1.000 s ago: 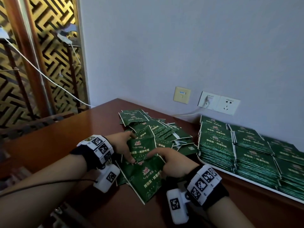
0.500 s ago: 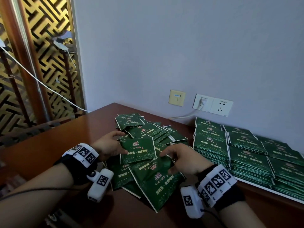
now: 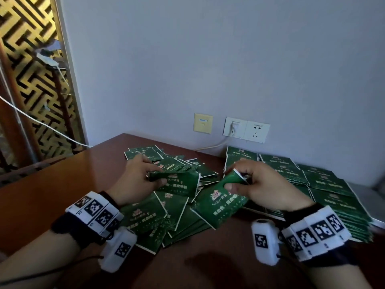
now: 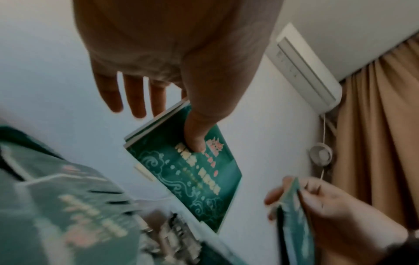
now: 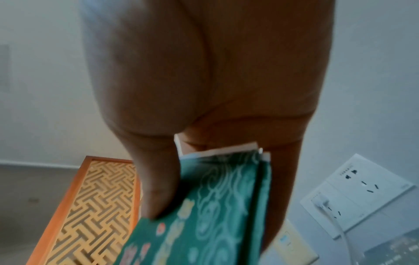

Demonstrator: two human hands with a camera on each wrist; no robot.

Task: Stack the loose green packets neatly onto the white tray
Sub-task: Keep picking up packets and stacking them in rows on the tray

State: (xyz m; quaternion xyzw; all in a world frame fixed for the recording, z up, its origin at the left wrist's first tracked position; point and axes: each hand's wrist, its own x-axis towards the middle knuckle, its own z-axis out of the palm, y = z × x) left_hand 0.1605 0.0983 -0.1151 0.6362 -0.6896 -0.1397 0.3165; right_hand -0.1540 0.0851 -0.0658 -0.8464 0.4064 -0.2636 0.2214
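Note:
A loose heap of green packets [image 3: 166, 213] lies on the brown table in front of me. My left hand [image 3: 137, 180] pinches a thin stack of green packets [image 3: 179, 182] [image 4: 192, 172] between thumb and fingers, lifted above the heap. My right hand [image 3: 256, 184] grips another small stack of green packets [image 3: 223, 201] [image 5: 204, 206], raised and tilted. To the right, neat stacks of packets [image 3: 291, 176] fill the white tray [image 3: 377, 223], whose rim shows at the far right.
The wall stands close behind, with a yellow plate [image 3: 203, 123] and a white socket [image 3: 245, 129] with a plugged cable. A lattice screen [image 3: 31, 80] stands at left. Brown table surface [image 3: 52, 184] shows left of the heap.
Both hands have risen off the heap, each with packets in its grasp. The right hand has shifted right, toward the tray's stacks.

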